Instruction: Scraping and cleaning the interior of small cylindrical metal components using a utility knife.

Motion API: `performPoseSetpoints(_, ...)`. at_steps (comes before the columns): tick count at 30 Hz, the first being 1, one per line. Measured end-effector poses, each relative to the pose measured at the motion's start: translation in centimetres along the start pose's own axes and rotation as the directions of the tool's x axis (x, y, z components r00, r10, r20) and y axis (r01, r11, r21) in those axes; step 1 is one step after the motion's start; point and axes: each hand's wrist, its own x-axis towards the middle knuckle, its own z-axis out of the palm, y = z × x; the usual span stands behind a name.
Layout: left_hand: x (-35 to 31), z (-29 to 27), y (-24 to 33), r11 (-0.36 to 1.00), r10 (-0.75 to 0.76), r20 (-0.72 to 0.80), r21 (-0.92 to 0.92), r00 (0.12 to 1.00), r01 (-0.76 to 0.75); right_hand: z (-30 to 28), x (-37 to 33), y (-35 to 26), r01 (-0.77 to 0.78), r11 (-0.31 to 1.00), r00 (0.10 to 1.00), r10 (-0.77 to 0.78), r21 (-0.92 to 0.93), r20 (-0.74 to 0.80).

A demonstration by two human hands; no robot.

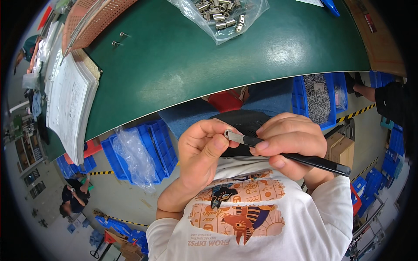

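Observation:
My left hand (198, 152) pinches a small silvery metal piece (227, 133) between thumb and index finger; the fingertips cover most of it. Gripped in my right hand (294, 139) is a black-handled knife (315, 162) with a flat, silvery blade. The blade's end meets the metal piece, and whether it goes inside cannot be made out. Both hands are held in front of my white shirt, off the near edge of the green table (174, 65). On the table's far side lies a clear plastic bag (220, 35) of small metal cylinders with holes.
Two small screws (116, 43) lie at the table's left, near a pinkish perforated basket (89, 24) and a thick stack of papers (72, 104). Blue bins (161, 145) stand below the edge on the left, others (300, 98) on the right. A person's arm (365, 92) shows at far right.

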Motion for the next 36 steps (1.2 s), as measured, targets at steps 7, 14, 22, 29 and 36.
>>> performPoseSetpoints(7, -0.1, 0.5, 0.5, 0.996, -0.086, -0.048, 0.018, 0.995, 0.087, 0.5, 0.3, 0.6, 0.227, 0.928, 0.97, -0.241, -0.295, -0.014)
performPoseSetpoints(14, 0.1, 0.1, 0.1, 0.998, -0.054, -0.031, -0.042, 0.998, 0.053, -0.2, -0.1, -0.2, 0.057, 0.995, 0.998, -0.055, -0.079, 0.03)
performPoseSetpoints(22, 0.0, 0.1, 0.0, 0.998, -0.043, -0.003, -0.046, 0.999, 0.043, -0.1, 0.0, 0.0, 0.066, 0.991, 0.998, -0.063, -0.117, 0.03)
performPoseSetpoints(29, -0.1, 0.0, 0.0, 0.997, -0.059, -0.026, -0.051, 0.998, 0.057, 0.2, 0.0, 0.1, 0.093, 0.983, 0.996, -0.091, -0.156, 0.025)
performPoseSetpoints(36, -0.1, 0.1, 0.1, 0.994, -0.089, -0.048, -0.068, 0.995, 0.085, -0.4, -0.1, -0.1, 0.07, 0.993, 0.997, -0.068, -0.094, 0.022)
